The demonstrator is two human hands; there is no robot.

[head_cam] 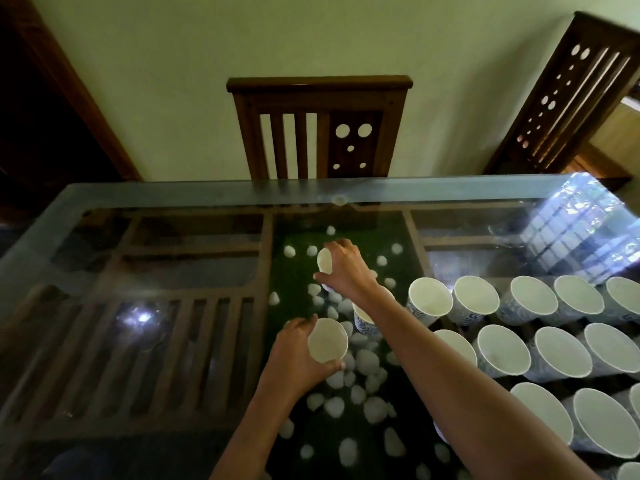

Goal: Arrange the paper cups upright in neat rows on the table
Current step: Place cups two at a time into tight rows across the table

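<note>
Filling the glass table (173,202) from its right side, rows of cups (502,351) stand upright and reach only to the middle, so I judge roughly half done. Left hand (294,358) curls round a near cup (327,341) beside the rows. Right hand (346,271) grips a far cup (324,260) from above, tilted, apparently not yet placed.

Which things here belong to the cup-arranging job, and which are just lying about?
Job: left hand gripping a white paper cup; right hand gripping a second paper cup; rows of upright paper cups; glass-topped table.
Lying about: white pebbles under the glass; brown wooden chairs.
</note>
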